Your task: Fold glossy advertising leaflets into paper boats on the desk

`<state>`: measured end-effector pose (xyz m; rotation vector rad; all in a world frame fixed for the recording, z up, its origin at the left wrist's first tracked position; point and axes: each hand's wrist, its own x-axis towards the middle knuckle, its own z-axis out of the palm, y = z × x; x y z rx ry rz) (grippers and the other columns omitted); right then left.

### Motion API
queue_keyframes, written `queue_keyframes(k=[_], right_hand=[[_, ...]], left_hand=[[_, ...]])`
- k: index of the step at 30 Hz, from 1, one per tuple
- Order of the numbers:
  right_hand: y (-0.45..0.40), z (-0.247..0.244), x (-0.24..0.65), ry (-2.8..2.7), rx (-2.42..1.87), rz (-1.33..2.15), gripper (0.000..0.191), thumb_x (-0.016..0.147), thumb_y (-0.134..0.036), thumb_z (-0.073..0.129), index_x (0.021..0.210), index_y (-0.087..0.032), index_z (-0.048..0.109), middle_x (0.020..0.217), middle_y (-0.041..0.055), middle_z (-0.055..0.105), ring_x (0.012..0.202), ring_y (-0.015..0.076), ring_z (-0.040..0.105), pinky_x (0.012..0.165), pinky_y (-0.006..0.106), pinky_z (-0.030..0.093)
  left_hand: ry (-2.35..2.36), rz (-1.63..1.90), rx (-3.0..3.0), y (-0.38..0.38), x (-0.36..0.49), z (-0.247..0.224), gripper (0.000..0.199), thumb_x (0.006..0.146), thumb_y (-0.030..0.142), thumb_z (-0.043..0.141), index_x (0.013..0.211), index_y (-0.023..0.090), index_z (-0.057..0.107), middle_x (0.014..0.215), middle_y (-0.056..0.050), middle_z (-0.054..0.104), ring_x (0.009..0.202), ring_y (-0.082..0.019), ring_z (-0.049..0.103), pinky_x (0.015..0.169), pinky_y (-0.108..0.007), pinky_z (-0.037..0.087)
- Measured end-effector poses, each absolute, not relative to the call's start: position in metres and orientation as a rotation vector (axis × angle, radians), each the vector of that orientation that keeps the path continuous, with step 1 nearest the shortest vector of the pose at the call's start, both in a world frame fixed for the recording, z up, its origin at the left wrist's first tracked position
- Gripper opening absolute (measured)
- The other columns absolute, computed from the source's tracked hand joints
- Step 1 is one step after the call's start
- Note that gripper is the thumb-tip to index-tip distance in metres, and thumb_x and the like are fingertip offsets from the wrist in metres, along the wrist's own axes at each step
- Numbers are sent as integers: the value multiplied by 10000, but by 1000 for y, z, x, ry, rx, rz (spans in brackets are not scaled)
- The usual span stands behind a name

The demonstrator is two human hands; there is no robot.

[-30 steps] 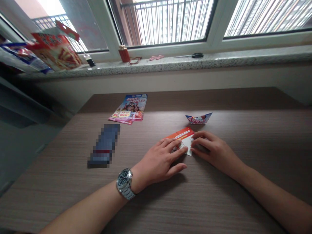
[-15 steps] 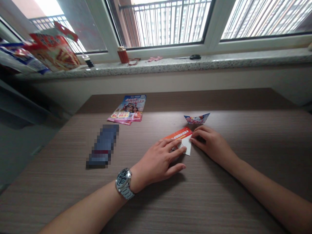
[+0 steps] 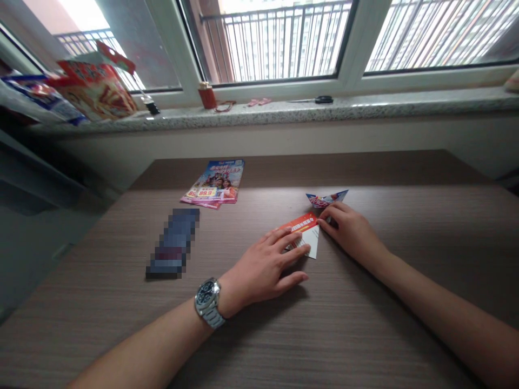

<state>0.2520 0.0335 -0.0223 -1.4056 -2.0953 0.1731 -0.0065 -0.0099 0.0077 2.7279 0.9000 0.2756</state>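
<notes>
A folded paper flyer (image 3: 313, 237), orange-red along its far edge and white below, lies on the table (image 3: 259, 340). Flat across its left part rests my left hand (image 3: 265, 265), fingers spread, covering some of the print; a metal watch (image 3: 207, 294) is on that wrist. My right hand (image 3: 352, 227) has thumb and index finger pinched at the flyer's upper right corner. Just behind that hand stands a small folded paper boat (image 3: 318, 200) with blue and pink print, its right part partly hidden by the fingers.
Left of the hands lies a pixelated dark, phone-shaped object (image 3: 174, 240), and behind it a stack of colourful flyers (image 3: 223, 181). The stone windowsill (image 3: 275, 116) holds scissors (image 3: 323, 99), a red container (image 3: 207, 96) and snack bags (image 3: 101, 92).
My right hand has slid a little up along the flyer's right edge to its upper corner, now overlapping the paper boat. My left hand stays on the flyer.
</notes>
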Motion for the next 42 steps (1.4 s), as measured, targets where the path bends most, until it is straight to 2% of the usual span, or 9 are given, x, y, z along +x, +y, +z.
queue_keyframes(k=[11,18,26,32,42], right_hand=[[34,-22,254,-2110,-1386,206,88,934,-200,630,847,-207,617,978,70,645,893,247,645,791,359,505],[19,-17,253,-2159,-1330,355,68,927,-219,653,861,-210,640,964,53,623,809,204,614,721,330,496],[19,-20,256,-2177,-1302,438,61,921,-234,668,869,-213,645,955,48,605,797,196,592,711,325,486],[11,-22,254,-2240,-1262,468,70,903,-233,685,863,-210,633,953,57,603,831,211,593,739,335,481],[-7,-14,253,-2338,-1225,451,72,961,-263,608,906,-220,626,956,74,636,895,240,602,793,376,493]], left_hand=[[938,265,2740,-10,-7,7,533,1018,556,449,1483,297,463,1559,-72,446,1454,-296,381,1191,-491,360],[983,252,2757,-10,-5,9,528,1027,557,425,1481,290,466,1528,-76,478,1404,-295,433,1147,-484,387],[984,264,2760,-10,-5,10,501,1031,533,435,1462,282,483,1509,-64,500,1382,-287,450,1143,-469,385],[984,252,2764,-10,-5,9,520,1032,533,433,1484,276,455,1523,-63,483,1405,-276,426,1154,-453,379],[984,265,2767,-10,-5,9,512,1033,519,440,1488,283,447,1515,-64,491,1391,-286,437,1140,-476,387]])
